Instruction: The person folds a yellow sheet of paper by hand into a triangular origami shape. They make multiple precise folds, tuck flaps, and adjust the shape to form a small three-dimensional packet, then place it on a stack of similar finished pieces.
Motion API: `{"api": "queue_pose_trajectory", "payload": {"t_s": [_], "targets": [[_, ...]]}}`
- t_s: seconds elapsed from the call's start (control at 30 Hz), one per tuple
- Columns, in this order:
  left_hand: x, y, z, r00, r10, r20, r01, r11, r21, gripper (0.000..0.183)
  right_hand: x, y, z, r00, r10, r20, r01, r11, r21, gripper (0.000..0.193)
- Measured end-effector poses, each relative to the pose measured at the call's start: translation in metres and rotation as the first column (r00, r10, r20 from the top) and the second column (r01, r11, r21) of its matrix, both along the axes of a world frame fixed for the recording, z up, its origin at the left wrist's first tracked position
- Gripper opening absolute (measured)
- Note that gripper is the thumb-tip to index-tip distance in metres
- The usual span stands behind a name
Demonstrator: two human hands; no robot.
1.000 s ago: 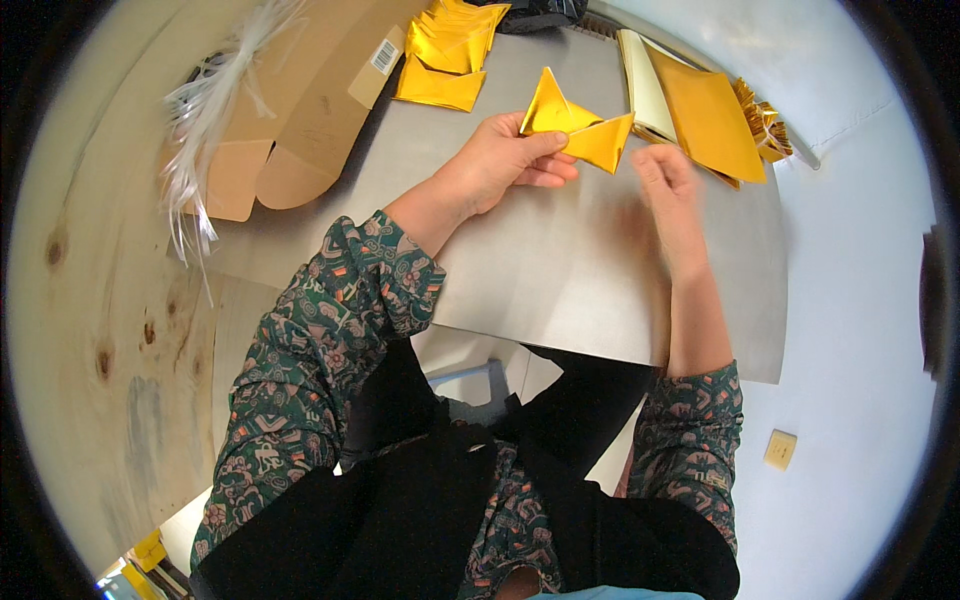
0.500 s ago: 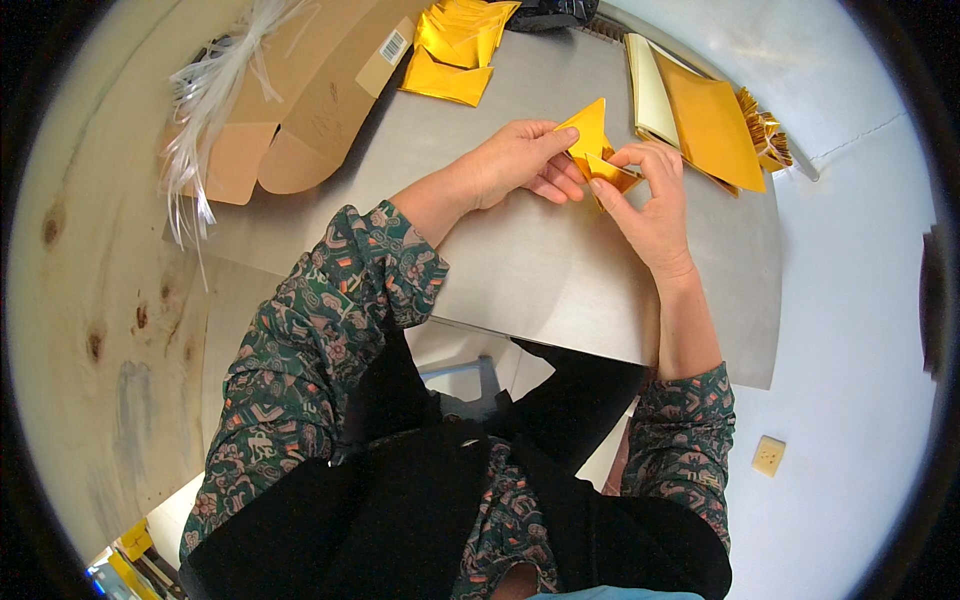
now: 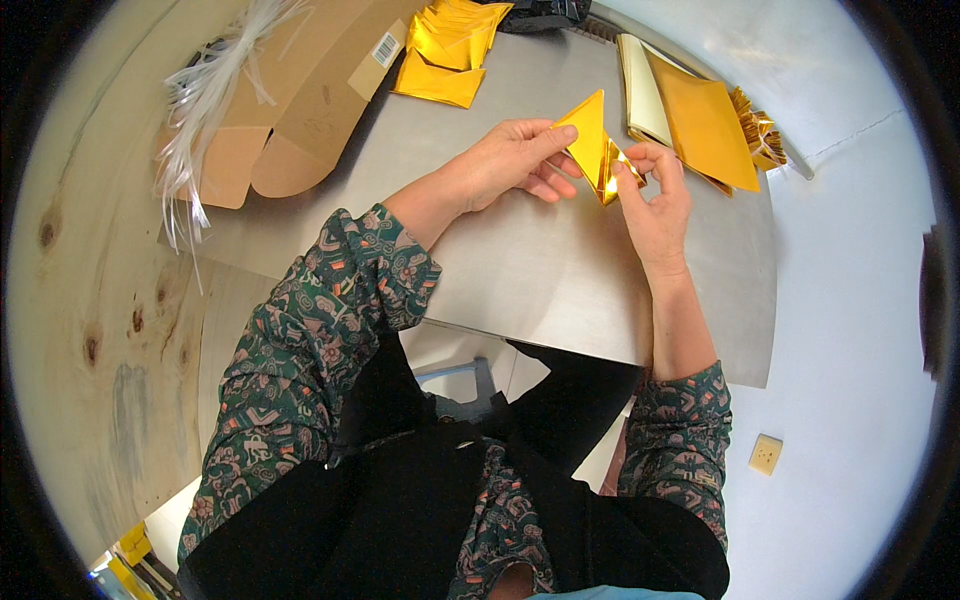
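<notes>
Above the grey metal table (image 3: 540,260) I hold a piece of folded gold foil paper (image 3: 588,128) between both hands. Its upper part is a pointed triangle; a shiny flap lies at its lower right. My left hand (image 3: 520,160) pinches the left edge with the thumb on top, the other fingers curled beneath and partly hidden. With thumb and forefinger, my right hand (image 3: 655,200) grips the shiny flap at the right corner.
A stack of folded gold pieces (image 3: 445,60) lies at the far middle. Gold sheets (image 3: 705,120) rest at the far right, beside a pleated gold bundle (image 3: 760,135). At the left are an opened cardboard box (image 3: 315,130) and white plastic strips (image 3: 215,100). A wall socket (image 3: 766,454) is at the right.
The flap under my right thumb, raised and open before, now lies flatter with its shiny face showing. My left hand keeps its pinch on the paper.
</notes>
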State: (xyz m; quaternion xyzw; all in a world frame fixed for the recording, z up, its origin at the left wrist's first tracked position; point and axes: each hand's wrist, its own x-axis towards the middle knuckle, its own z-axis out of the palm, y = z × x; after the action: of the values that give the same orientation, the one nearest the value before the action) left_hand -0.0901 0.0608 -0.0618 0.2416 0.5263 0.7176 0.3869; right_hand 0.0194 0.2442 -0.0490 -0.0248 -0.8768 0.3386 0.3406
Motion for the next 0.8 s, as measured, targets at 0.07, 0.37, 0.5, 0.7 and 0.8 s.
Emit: {"api": "queue_pose_trajectory", "payload": {"t_s": [0.07,0.37,0.5,0.7,0.8], "targets": [[-0.0001,-0.0001,-0.0008,1.000,-0.018,-0.026,0.018,1.000,0.000,0.038,0.0002,-0.0004,-0.0003,1.000,0.014,0.014,-0.014,1.000,0.009,0.017],[-0.0003,-0.0003,-0.0014,1.000,0.022,-0.019,-0.022,1.000,-0.010,0.039,0.0001,0.0023,0.0036,0.993,0.120,0.007,-0.119,0.985,0.123,0.025],[-0.0001,-0.0001,-0.0053,0.998,-0.024,-0.061,0.024,1.000,-0.007,0.040,0.0034,-0.0015,0.0017,0.977,0.188,0.097,-0.190,0.982,0.006,0.024],[-0.0004,0.0013,-0.0085,0.995,-0.072,-0.074,0.071,0.997,-0.017,0.035,0.0048,0.0021,0.0043,0.943,0.296,0.155,-0.303,0.953,0.024,0.024],[0.0015,0.0020,-0.0064,0.998,-0.026,-0.052,0.027,1.000,0.010,0.033,0.0033,0.0008,0.0073,0.976,0.207,0.073,-0.216,0.965,0.146,0.027]]}}
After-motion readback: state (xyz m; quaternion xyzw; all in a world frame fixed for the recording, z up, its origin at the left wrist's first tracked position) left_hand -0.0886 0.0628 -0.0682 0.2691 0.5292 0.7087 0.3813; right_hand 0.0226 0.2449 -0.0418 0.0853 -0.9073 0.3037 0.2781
